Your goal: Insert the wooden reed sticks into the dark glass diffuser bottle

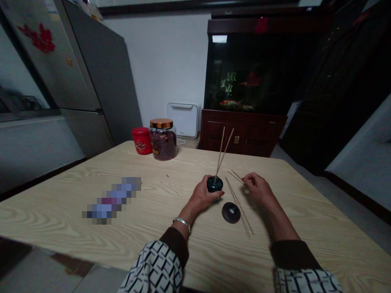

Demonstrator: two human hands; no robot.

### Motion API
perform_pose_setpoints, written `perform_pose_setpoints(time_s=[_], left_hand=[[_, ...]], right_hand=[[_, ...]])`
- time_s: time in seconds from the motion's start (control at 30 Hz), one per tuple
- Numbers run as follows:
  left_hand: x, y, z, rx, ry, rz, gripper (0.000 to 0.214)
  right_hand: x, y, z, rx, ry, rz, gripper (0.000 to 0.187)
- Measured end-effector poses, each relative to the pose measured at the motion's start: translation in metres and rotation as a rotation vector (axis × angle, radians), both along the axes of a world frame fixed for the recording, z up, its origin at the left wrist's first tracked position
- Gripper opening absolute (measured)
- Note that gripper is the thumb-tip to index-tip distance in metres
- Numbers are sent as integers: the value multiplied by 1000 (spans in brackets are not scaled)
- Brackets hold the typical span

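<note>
My left hand (pixel 204 196) is wrapped round a small dark round holder (pixel 214 184) standing on the wooden table (pixel 122 236). Two thin sticks (pixel 222 151) rise out of the holder, leaning slightly apart. My right hand (pixel 258 188) pinches the end of another thin stick (pixel 236 176) just right of the holder. Two more sticks (pixel 240 205) lie flat on the table between my hands. A dark round lid with a hole (pixel 231 212) rests on the table in front of the holder.
A glass jar with a copper lid (pixel 163 139) and a red container (pixel 141 141) stand at the table's far edge. A blurred flat object (pixel 111 200) lies at the left. A grey fridge (pixel 91 81) and a fish tank cabinet (pixel 244 89) stand behind.
</note>
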State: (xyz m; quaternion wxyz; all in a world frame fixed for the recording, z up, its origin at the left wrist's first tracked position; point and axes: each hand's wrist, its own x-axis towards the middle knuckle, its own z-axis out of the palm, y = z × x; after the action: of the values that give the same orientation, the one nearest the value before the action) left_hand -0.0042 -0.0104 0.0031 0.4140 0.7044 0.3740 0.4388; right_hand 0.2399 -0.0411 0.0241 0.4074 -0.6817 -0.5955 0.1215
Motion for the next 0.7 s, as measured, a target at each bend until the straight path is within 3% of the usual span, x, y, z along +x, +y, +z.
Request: perform_pose_setpoints(time_s=[0.13,0.23,0.37,0.5,0.7], left_hand=[[0,1,-1,15,15,8,57],[0,0,1,11,17,0,56],[-1,-1,2,1,21,6,58],[-1,-1,3,0,24,8,58],[-1,-1,1,-4,-1,6,58]], right_hand=[[-10,-8,-5,-301,-190,78,35],[-16,-11,-4,-436,-298,109,27],[-13,-9,-2,-464,-388,78,14],[-2,-12,0,-446,-365,29,18],[2,-20,9,-539,-357,151,9]])
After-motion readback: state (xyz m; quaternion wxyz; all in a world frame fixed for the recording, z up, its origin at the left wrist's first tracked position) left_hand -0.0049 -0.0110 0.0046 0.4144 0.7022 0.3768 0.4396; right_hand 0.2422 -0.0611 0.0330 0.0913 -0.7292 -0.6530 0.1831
